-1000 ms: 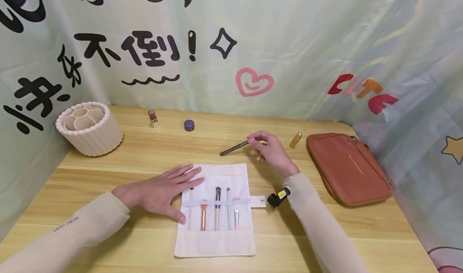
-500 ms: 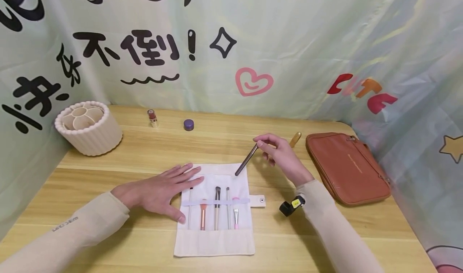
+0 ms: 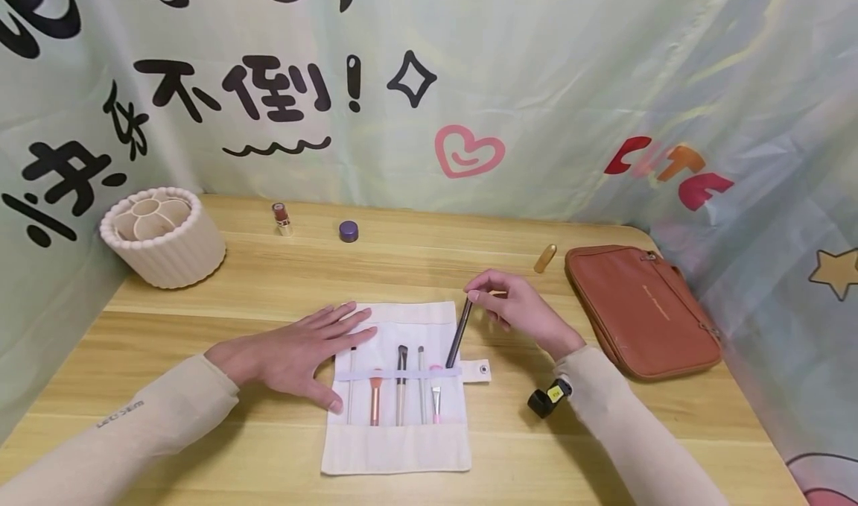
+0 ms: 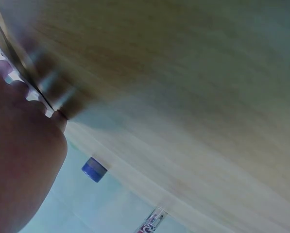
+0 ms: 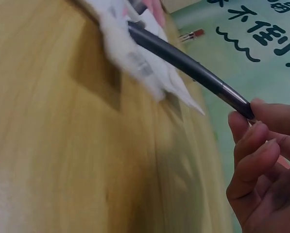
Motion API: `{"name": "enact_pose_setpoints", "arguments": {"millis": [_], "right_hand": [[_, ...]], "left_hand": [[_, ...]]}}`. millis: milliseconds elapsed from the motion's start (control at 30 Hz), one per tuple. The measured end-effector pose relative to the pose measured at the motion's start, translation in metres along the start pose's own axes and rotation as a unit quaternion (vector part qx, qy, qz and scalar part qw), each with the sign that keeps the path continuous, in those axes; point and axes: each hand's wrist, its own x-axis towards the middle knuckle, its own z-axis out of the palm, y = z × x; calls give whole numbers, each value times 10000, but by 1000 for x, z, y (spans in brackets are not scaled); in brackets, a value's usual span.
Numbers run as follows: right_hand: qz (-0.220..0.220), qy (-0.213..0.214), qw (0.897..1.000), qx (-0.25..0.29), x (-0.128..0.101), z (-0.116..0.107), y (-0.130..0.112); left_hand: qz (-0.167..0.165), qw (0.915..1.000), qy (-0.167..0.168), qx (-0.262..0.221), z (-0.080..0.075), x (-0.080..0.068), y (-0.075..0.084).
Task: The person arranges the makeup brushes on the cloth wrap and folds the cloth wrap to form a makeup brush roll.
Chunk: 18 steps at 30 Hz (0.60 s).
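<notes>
In the head view my left hand point(image 3: 295, 358) lies with fingers spread on the left edge of a white cloth brush roll point(image 3: 395, 450). Several makeup brushes point(image 3: 401, 387) stand in its slots under a lilac band point(image 3: 412, 374). Thumb and fingertips of my right hand point(image 3: 519, 308) pinch the upper end of a dark pen-shaped stick point(image 3: 459, 332). It slants down, its lower end right at the band's right end, beside a pink brush point(image 3: 437, 405). A shiny section shows near the pinched end of the stick point(image 5: 193, 68) in the right wrist view.
A brown zip case point(image 3: 643, 312) lies at the right, with a gold tube point(image 3: 546, 258) beside it. At the back are a purple cap point(image 3: 348, 231) and a lipstick point(image 3: 282, 220). A ribbed cream holder point(image 3: 167, 256) stands at the left. A printed curtain point(image 3: 536, 81) hangs behind the table.
My right hand has brought the dark stick from behind the roll toward me, turning it from nearly flat to steeply slanted, its lower end now at the band. My left hand stays put.
</notes>
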Motion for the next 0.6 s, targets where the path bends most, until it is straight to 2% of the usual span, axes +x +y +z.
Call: {"name": "enact_pose_setpoints", "arguments": {"millis": [200,433,600], "right_hand": [[-64,-153,9998,-139,0,1,1],[9,-123,9987,-498,4,0,-2],[55,-355,9980,-514,9,7,-4]], "left_hand": [[11,10000,9,5,0,0,1],[13,10000,5,22,0,1,0],[-17,10000,-20,39,1,0,0]]}}
